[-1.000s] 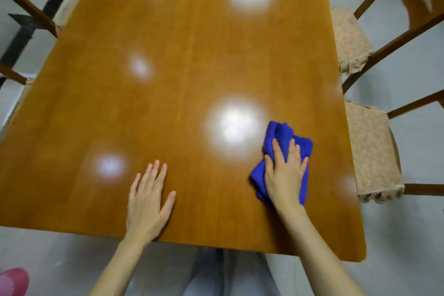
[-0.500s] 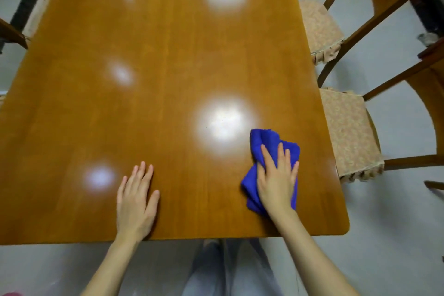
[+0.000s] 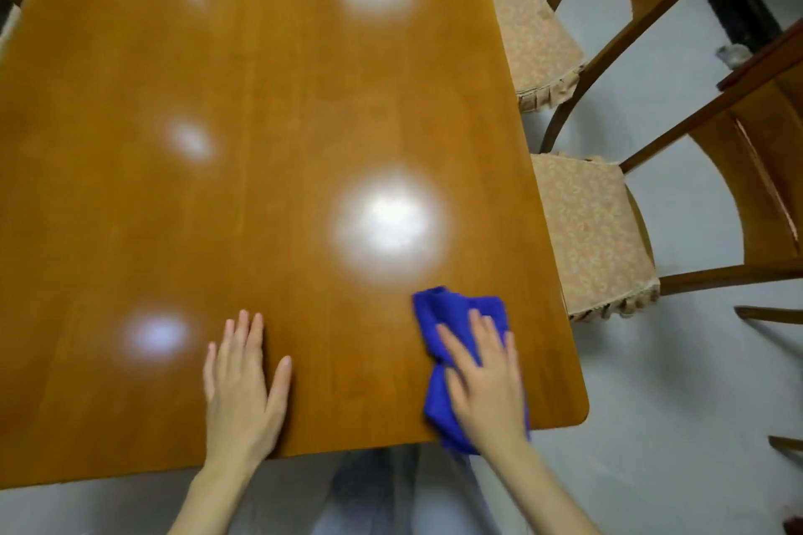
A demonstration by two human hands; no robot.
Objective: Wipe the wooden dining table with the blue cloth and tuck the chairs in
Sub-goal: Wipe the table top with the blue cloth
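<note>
Pressing flat, fingers spread: right hand (image 3: 486, 378) on the cloth (image 3: 439, 313), bunched at the table's (image 3: 269, 109) near right corner, overhanging the near edge. Left hand (image 3: 241, 387): open palm down on the table, left of the cloth. Two chairs (image 3: 591, 230) stand just beside the table's right edge, seats showing.

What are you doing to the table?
A person is wiping the wooden table. The right hand presses flat on a blue cloth near the table's near right corner, and the left hand rests flat on the wood. Two cushioned chairs stand on the right, not yet tucked in.
</note>
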